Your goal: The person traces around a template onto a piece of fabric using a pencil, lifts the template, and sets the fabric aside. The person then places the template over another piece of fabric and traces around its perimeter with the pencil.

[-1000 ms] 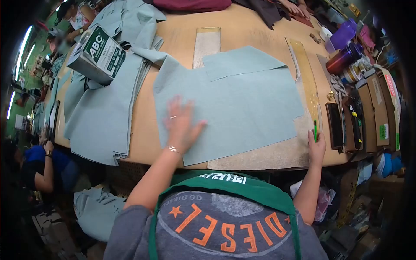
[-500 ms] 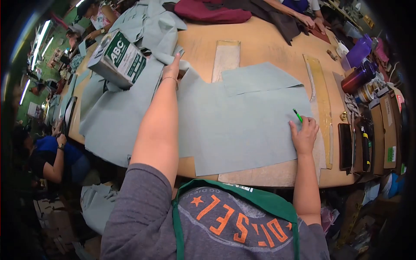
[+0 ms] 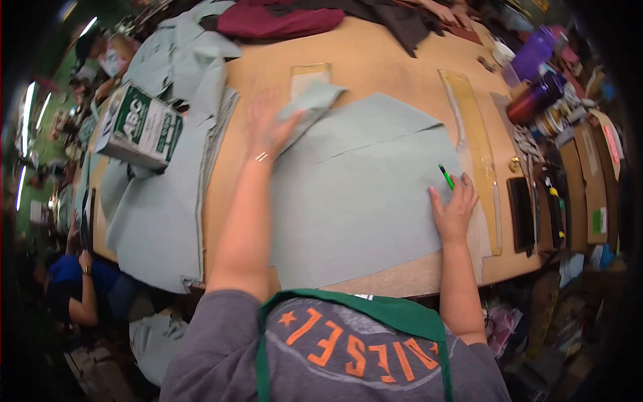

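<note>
A pale blue-green cloth piece (image 3: 355, 201) lies on the wooden table, its upper left corner folded over. At that fold is my left hand (image 3: 268, 127), blurred by motion, thumb apart from the fingers; whether it grips the cloth is unclear. My right hand (image 3: 455, 208) rests on the cloth's right part with a green pencil (image 3: 446, 177) held between its fingers, the dark tip pointing up and left. Under the cloth's lower edge a pale board (image 3: 395, 275) shows. On the left a stack of similar cloth (image 3: 161, 221) bears a green and white ABC can (image 3: 140, 127).
Yellow-edged strips (image 3: 475, 161) lie at right, near a dark phone-like object (image 3: 520, 214), a purple-red bottle (image 3: 536, 99) and cardboard boxes (image 3: 589, 181). Maroon cloth (image 3: 278, 20) lies at the far edge. A co-worker's hands (image 3: 449, 12) are beyond; other people are at left.
My left hand has left the cloth stack's edge and moved to the single piece, whose upper left corner is now folded over. My right hand still holds the pencil. The view has shifted.
</note>
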A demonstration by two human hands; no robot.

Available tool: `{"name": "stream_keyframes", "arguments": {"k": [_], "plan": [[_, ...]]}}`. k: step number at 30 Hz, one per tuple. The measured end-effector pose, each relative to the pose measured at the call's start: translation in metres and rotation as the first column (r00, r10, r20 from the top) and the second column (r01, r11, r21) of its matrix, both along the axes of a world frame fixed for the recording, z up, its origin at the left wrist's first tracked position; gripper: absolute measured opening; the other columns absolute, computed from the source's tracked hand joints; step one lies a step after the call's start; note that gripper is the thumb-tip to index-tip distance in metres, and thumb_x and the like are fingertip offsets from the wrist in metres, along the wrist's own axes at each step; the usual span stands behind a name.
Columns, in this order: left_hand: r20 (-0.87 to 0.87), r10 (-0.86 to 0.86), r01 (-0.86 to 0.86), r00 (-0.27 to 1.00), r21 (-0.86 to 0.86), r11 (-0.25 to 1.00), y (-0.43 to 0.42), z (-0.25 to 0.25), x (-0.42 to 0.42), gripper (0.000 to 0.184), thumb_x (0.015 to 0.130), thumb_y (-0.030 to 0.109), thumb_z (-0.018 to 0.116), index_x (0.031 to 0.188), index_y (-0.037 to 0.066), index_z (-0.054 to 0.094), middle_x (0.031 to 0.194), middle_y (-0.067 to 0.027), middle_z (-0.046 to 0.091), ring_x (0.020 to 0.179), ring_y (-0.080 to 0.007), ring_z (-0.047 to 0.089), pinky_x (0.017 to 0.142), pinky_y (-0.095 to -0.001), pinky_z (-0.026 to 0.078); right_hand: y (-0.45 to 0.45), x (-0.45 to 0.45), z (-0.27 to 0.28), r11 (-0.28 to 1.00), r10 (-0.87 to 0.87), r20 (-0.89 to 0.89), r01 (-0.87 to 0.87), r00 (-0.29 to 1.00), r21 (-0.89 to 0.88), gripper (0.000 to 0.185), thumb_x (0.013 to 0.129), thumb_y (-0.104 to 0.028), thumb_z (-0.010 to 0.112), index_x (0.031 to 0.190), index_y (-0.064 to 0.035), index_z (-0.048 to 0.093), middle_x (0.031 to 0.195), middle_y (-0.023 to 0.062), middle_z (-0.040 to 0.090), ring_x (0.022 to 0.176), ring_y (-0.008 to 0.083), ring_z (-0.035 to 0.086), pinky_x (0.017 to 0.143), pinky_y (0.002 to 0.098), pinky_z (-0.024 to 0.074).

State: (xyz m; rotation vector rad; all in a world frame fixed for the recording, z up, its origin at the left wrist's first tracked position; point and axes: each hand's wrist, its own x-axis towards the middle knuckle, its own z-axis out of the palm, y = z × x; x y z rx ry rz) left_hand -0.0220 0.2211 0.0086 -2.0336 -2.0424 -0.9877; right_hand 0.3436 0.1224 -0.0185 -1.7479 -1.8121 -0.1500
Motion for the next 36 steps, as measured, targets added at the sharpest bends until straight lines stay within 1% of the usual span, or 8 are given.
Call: {"name": "stream_keyframes", "arguments": {"k": [7, 13, 16, 19, 24, 27, 30, 36], "plan": [[0.408, 0.375, -0.211, 0.833, -0.393, 0.895, -0.19, -0.009, -0.034, 0.063, 0.066, 0.033, 0.072, 0.107, -0.009, 0.047, 0.102, -0.0243, 0.053, 0.099, -0.0358, 0.05, 0.081, -0.04, 0.042, 0.018, 0.014, 0.011, 0.969, -0.173, -0.131, 0.144, 0.976, -0.203, 0.049, 0.069, -0.026, 0.069, 0.105, 0.0031, 0.051, 0.108, 0.0219, 0.048, 0.101, 0.0363, 0.043, 0.084, 0.0411, 0.037], [-0.009, 0.247, -0.214, 0.969, -0.533, 0.819, -0.215, -0.012, -0.008, 0.046, 0.069, 0.02, 0.069, 0.099, -0.009, 0.049, 0.086, -0.0233, 0.055, 0.079, -0.0399, 0.052, 0.071, -0.0431, 0.042, 0.027, 0.019, 0.026, 0.831, -0.161, -0.127, 0.065, 0.979, -0.553, 0.038, 0.069, -0.024, 0.069, 0.089, 0.0052, 0.055, 0.081, 0.0202, 0.057, 0.079, 0.0359, 0.052, 0.073, 0.0396, 0.0414], [0.223, 0.287, -0.12, 0.932, -0.556, 0.823, -0.213, -0.001, -0.009, 0.04, 0.076, 0.019, 0.063, 0.103, -0.008, 0.048, 0.09, -0.02, 0.058, 0.082, -0.0342, 0.056, 0.073, -0.0391, 0.045, 0.0, 0.026, 0.03, 0.891, 0.011, -0.06, -0.037, 0.998, -0.453, 0.034, 0.069, -0.02, 0.068, 0.086, 0.0061, 0.053, 0.08, 0.0189, 0.056, 0.074, 0.0314, 0.054, 0.069, 0.0372, 0.0419], [0.897, 0.201, 0.19, 0.393, -0.293, 0.937, -0.214, 0.044, -0.009, 0.035, 0.083, 0.02, 0.057, 0.106, -0.006, 0.048, 0.096, -0.0153, 0.059, 0.088, -0.0258, 0.058, 0.075, -0.0341, 0.046, -0.033, 0.049, 0.07, 0.831, -0.017, -0.634, -0.343, 0.773, -0.439, 0.026, 0.069, -0.013, 0.067, 0.084, 0.0019, 0.051, 0.077, 0.0095, 0.053, 0.072, 0.0189, 0.052, 0.065, 0.0289, 0.0416], [0.982, 0.136, 0.39, -0.134, -0.074, 0.918, -0.196, 0.099, -0.016, 0.035, 0.087, 0.026, 0.05, 0.107, -0.002, 0.049, 0.096, -0.0116, 0.059, 0.088, -0.0199, 0.058, 0.075, -0.0309, 0.048, -0.056, 0.042, 0.148, 0.877, 0.207, -0.977, -0.431, -0.056, 0.211, 0.02, 0.081, -0.015, 0.057, 0.092, -0.0018, 0.046, 0.084, 0.0087, 0.056, 0.075, 0.0157, 0.056, 0.063, 0.0262, 0.0459], [0.913, 0.268, 0.507, -0.308, -0.081, 0.858, -0.13, 0.046, -0.057, 0.036, 0.088, 0.033, 0.048, 0.102, 0.0, 0.052, 0.095, -0.011, 0.06, 0.082, -0.0195, 0.059, 0.074, -0.0334, 0.048, 0.022, 0.069, 0.11, 0.931, 0.071, -0.865, -0.345, 0.496, -0.121, 0.025, 0.081, -0.019, 0.06, 0.094, 0.0003, 0.052, 0.084, 0.0088, 0.058, 0.075, 0.0168, 0.056, 0.065, 0.0297, 0.0466], [0.948, 0.24, 0.374, -0.208, -0.15, 0.915, -0.046, 0.078, -0.066, 0.034, 0.087, 0.033, 0.048, 0.099, 0.002, 0.053, 0.094, -0.0102, 0.06, 0.082, -0.0211, 0.059, 0.075, -0.0357, 0.048, 0.102, 0.053, 0.138, 0.951, 0.091, -0.992, -0.304, 0.086, 0.061, 0.026, 0.077, -0.015, 0.064, 0.096, -0.0012, 0.054, 0.083, 0.0058, 0.057, 0.076, 0.0154, 0.055, 0.067, 0.0308, 0.0458], [0.99, -0.135, 0.294, -0.034, 0.139, 0.945, 0.048, 0.235, -0.134, 0.022, 0.088, 0.019, 0.047, 0.101, 0.001, 0.052, 0.097, -0.0125, 0.059, 0.083, -0.0223, 0.059, 0.075, -0.0348, 0.049, 0.152, 0.02, 0.265, 0.915, 0.299, -0.95, -0.311, 0.095, 0.257, 0.031, 0.076, -0.01, 0.066, 0.101, -0.002, 0.048, 0.084, 0.0086, 0.057, 0.07, 0.0181, 0.058, 0.058, 0.0328, 0.0492]]}}
